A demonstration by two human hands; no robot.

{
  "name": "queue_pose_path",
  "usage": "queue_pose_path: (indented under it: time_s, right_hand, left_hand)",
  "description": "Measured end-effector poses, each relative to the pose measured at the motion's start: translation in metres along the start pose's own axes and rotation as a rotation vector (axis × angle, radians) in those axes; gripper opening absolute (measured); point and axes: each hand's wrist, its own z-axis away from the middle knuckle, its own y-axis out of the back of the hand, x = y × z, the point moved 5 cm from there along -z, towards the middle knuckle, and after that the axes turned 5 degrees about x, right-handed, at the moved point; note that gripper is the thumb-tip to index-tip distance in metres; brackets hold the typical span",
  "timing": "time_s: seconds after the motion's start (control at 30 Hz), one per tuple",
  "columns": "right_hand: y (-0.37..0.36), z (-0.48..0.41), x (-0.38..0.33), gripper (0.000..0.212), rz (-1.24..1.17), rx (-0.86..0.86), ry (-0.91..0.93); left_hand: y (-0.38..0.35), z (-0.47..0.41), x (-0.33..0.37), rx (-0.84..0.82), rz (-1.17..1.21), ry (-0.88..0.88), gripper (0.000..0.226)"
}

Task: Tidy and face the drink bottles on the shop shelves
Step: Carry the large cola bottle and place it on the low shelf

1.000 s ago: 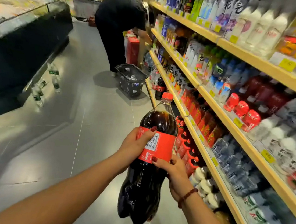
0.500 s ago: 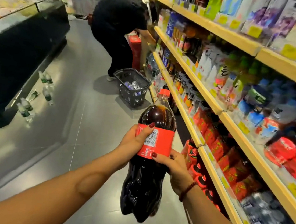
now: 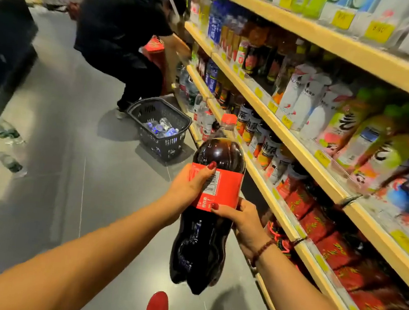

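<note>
Since the earlier frames, the cola bottle (image 3: 207, 213) has been carried further down the aisle, so the basket (image 3: 161, 127) and the person in black (image 3: 125, 33) are seen nearer. The bottle is held upright in the air, clear of the floor and just left of the shelves (image 3: 297, 149), on none of them. Its red label (image 3: 216, 190) is gripped from the left by the left hand (image 3: 189, 188), with the thumb laid across the barcode. The lower edge of the label is clasped from the right by the right hand (image 3: 242, 217), fingers curled round the bottle. A beaded bracelet (image 3: 263, 248) is worn on the right wrist. Beyond the bottle, the basket is set on the floor, with small bottles lying in it. Behind the basket, the person in black is bent toward the shelves. Below the bottle, a red shoe (image 3: 157, 307) is seen.
</note>
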Motion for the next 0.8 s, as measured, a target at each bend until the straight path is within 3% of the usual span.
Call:
queue_pose_path:
  time_s: [0.23,0.4,0.53,0.6,0.8]
  right_hand:
    - [-0.028,-0.1,-0.015,0.059,-0.052,0.149,-0.023]
    - [-0.02,-0.172,-0.013,0.042,-0.059,0.239,-0.043]
    - [-0.009,-0.24,-0.016,0.057,-0.066,0.266,-0.045]
    - [-0.003,-0.274,-0.019,0.062,-0.074,0.289,-0.047]
    - [0.008,-0.355,-0.035,0.061,-0.113,0.373,-0.042]
  left_hand:
    - [0.022,-0.127,0.009,-0.143,-0.076,0.012,0.03]
    - [0.016,-0.205,0.006,-0.226,-0.121,0.036,0.035]
    - [0.005,-0.272,0.006,-0.305,-0.146,0.07,0.074]
    - [-0.002,-0.308,0.008,-0.328,-0.155,0.084,0.083]
    - [-0.014,-0.4,0.015,-0.345,-0.227,0.109,0.064]
